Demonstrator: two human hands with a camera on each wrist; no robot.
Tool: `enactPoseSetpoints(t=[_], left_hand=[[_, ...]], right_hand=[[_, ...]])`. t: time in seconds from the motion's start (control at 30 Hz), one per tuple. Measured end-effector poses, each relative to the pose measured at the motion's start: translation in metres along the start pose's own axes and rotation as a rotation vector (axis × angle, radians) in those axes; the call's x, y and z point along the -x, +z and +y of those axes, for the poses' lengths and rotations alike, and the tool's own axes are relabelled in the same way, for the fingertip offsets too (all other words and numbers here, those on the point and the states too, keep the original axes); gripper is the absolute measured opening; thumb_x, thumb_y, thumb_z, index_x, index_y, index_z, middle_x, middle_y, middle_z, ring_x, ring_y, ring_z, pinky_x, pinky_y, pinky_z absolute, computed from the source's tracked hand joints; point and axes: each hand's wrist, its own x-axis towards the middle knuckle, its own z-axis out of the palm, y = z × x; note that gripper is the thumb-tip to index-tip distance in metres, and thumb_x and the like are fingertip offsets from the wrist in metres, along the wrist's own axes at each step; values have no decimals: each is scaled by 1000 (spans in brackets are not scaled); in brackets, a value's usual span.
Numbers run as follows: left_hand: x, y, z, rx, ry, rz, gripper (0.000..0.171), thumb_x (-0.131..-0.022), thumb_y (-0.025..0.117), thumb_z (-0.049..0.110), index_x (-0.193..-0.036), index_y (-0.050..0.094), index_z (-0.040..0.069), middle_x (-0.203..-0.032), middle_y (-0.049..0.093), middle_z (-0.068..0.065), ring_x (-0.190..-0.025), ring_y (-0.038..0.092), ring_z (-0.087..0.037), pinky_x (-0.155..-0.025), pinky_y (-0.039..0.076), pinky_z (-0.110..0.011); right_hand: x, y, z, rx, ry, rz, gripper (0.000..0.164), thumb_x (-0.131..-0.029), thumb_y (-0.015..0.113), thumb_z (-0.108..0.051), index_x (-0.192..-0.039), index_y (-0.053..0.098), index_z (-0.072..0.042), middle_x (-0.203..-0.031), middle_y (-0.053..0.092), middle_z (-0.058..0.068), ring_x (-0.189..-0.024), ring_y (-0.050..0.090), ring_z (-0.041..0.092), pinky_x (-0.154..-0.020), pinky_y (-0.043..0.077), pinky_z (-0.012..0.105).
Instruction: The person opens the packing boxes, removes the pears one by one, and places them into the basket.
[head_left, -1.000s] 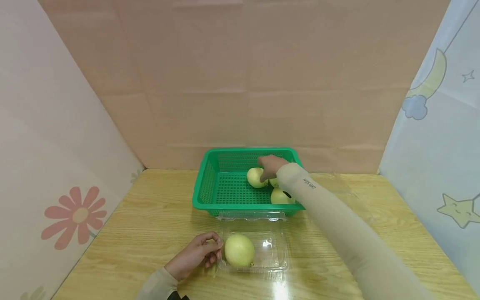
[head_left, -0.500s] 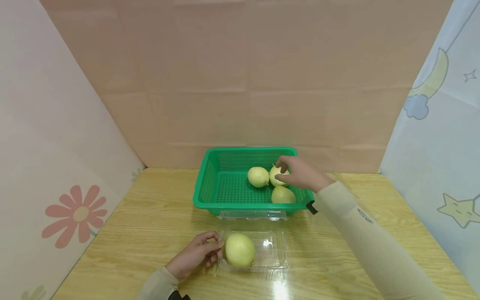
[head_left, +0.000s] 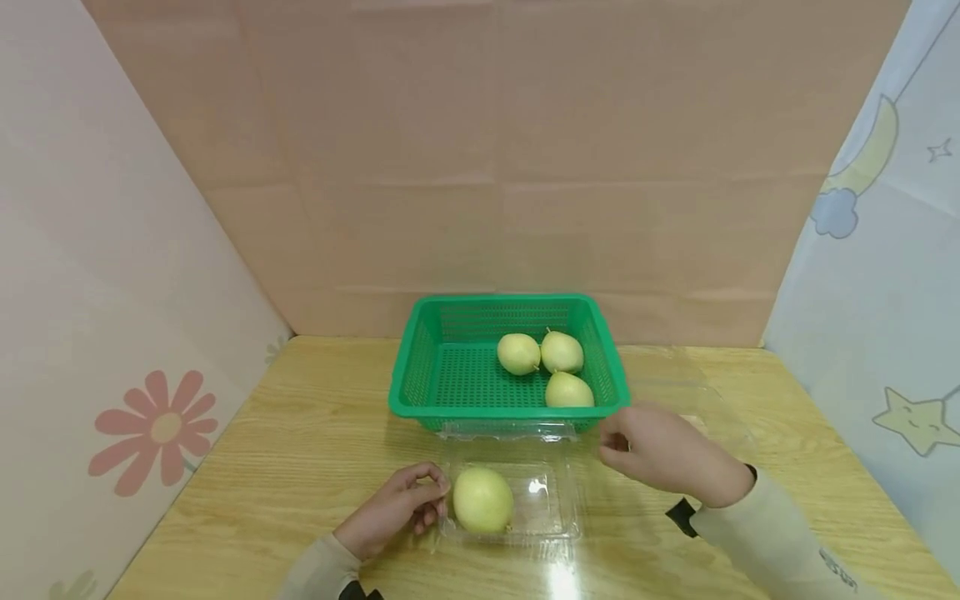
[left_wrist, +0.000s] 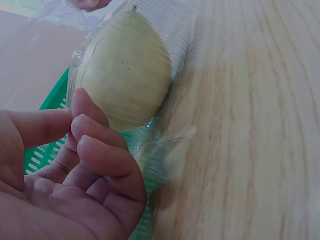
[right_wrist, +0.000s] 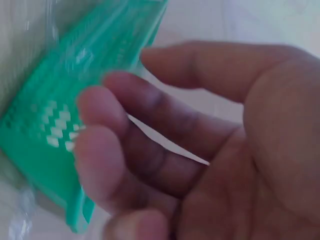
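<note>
A clear plastic clamshell box (head_left: 534, 500) stands with its lid up in front of the green basket (head_left: 399, 379). One pear (head_left: 482, 500) lies in the left part of the box; it shows large through the plastic in the left wrist view. My left hand (head_left: 397, 508) pinches the box's left rim between thumb and index fingertip, the other fingers curled below. To the right of the box, my right hand (head_left: 663, 450) is in the air with fingers loosely bent and nothing in them. In the right wrist view a gap shows between its thumb and fingers (right_wrist: 100, 155).
Inside the basket, three more pears (head_left: 562, 352) sit together on the right side. A faint outline of clear plastic (head_left: 712, 400) lies on the wooden table (head_left: 315, 417) to the right of the basket. Paper-covered walls (head_left: 495, 167) enclose the back and sides.
My right hand has drawn back from over the pears in the basket, moving right and toward me, and holds nothing. The left hand stays at the box's rim.
</note>
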Motion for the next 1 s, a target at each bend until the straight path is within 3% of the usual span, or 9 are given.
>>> enactPoseSetpoints(t=[0.07,0.17,0.3,0.4,0.53,0.77,1.0], left_hand=[[0,0,1,-2,5,2,21,-104,53,21,-104,57,0,-79,63,-1,-63,49,-11,-54,43,-22],[0,0,2,-7,6,5,22,-104,53,21,-104,57,-1,-79,62,-2,-63,49,-11,-54,43,-22],[0,0,2,-10,1,8,21,-104,53,21,-104,57,-1,-79,62,-2,-63,49,-11,-54,43,-22],[1,1,2,-11,-1,10,22,-104,53,22,-103,57,0,-79,62,-2,-63,49,-11,-54,43,-22],[2,1,1,-17,-1,9,22,-104,53,22,-103,57,1,-79,62,-2,-63,50,-10,-54,43,-21],[2,-1,0,-24,3,7,22,-104,53,22,-104,57,0,-79,62,-1,-63,50,-10,-54,43,-21],[2,0,-2,-14,12,1,21,-105,52,21,-105,57,0,-80,62,-1,-63,49,-10,-53,43,-21]], right_hand=[[5,6,-4,-45,-40,-53,37,-92,67,-15,-60,51,-24,-57,36,-17,-53,30,-2,-52,32,19],[9,18,-13,-105,-71,-121,28,-93,70,-24,-67,59,-25,-61,44,-20,-55,37,-4,-54,38,20],[6,34,-26,-122,-87,-160,8,-93,71,-29,-94,69,-22,-75,58,-20,-65,51,-3,-61,46,23],[0,43,-35,-90,-91,-148,19,-91,72,-29,-106,68,-18,-82,61,-15,-71,54,1,-65,47,25],[-12,55,-45,-22,-104,-92,27,-87,73,-26,-111,67,-14,-88,65,-5,-76,57,7,-63,48,27],[-36,77,-64,79,-99,-29,55,-78,79,-39,-122,65,-8,-107,70,3,-91,65,16,-70,54,34],[-47,93,-78,106,-73,-54,57,-71,83,-46,-115,64,-15,-93,66,-2,-75,60,13,-57,45,29]])
